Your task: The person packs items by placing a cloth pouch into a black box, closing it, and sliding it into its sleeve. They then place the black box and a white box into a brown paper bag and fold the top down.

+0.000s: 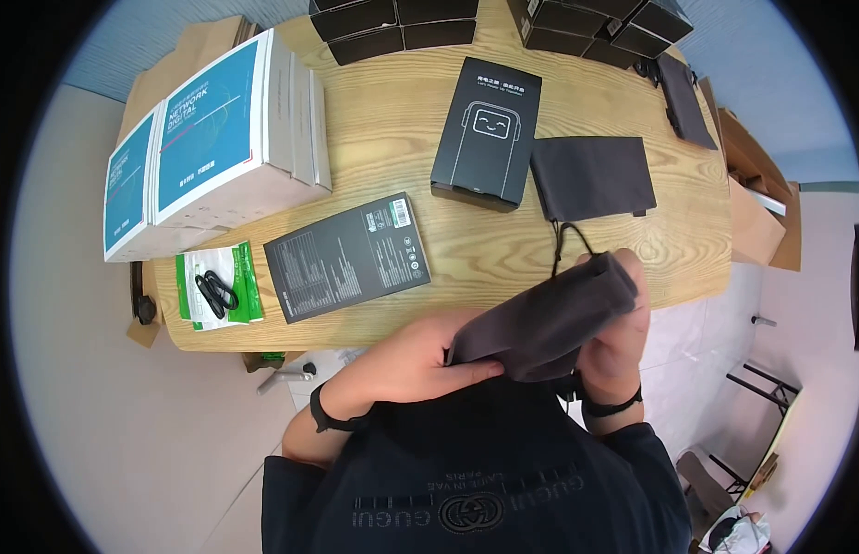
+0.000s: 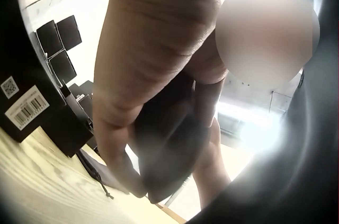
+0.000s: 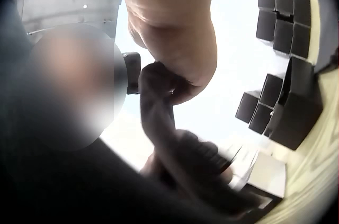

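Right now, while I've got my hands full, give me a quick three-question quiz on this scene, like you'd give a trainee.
1. What are the left hand and right hand both holding?
2. True or false: the coiled black cable lies on a green-and-white packet.
3. In the head view, what lies just right of the smiling-face box?
A) a flat dark pouch
B) a white NETWORK DIGITAL box
C) a gray barcoded box

Key:
1. A dark fabric pouch
2. True
3. A
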The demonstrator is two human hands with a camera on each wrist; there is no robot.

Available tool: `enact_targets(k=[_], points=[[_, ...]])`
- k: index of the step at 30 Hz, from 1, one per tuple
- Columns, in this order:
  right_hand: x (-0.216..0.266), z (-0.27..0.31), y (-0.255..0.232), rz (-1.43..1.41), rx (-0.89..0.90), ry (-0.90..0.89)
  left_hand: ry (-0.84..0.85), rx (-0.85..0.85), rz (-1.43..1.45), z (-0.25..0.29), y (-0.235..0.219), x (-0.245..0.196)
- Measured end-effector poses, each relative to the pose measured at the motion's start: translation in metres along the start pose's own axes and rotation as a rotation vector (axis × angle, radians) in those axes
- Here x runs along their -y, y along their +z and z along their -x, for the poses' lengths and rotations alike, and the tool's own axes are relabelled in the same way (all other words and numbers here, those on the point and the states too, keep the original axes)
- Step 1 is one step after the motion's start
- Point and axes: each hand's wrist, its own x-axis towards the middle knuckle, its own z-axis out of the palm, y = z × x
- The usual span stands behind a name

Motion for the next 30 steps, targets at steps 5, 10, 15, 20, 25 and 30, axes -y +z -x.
enact_targets(k=[5,10,15,20,25,30], points=[[0.005,-0.004,-0.008,0.085,-0.008,-0.044,0.01,0.006,-0.094,-0.003,0.006,-0.002],[0.021,-0.007,-0.008,0.303,0.085,-0.003,-0.15,0.059,-0.251,-0.014,0.01,-0.016],[0.031,-0.009,-0.013,0.392,0.278,-0.117,-0.134,-0.213,-0.463,-0.011,0.009,-0.012],[0.036,-0.004,-0.011,0.379,0.293,-0.116,-0.034,-0.079,-0.45,-0.012,0.005,-0.014],[0.031,0.0,-0.013,0.326,0.142,-0.075,-0.006,-0.034,-0.49,-0.009,0.004,-0.017],[0.035,-0.003,-0.015,0.378,0.17,-0.074,0.118,-0.123,-0.293,-0.009,0.015,-0.011]])
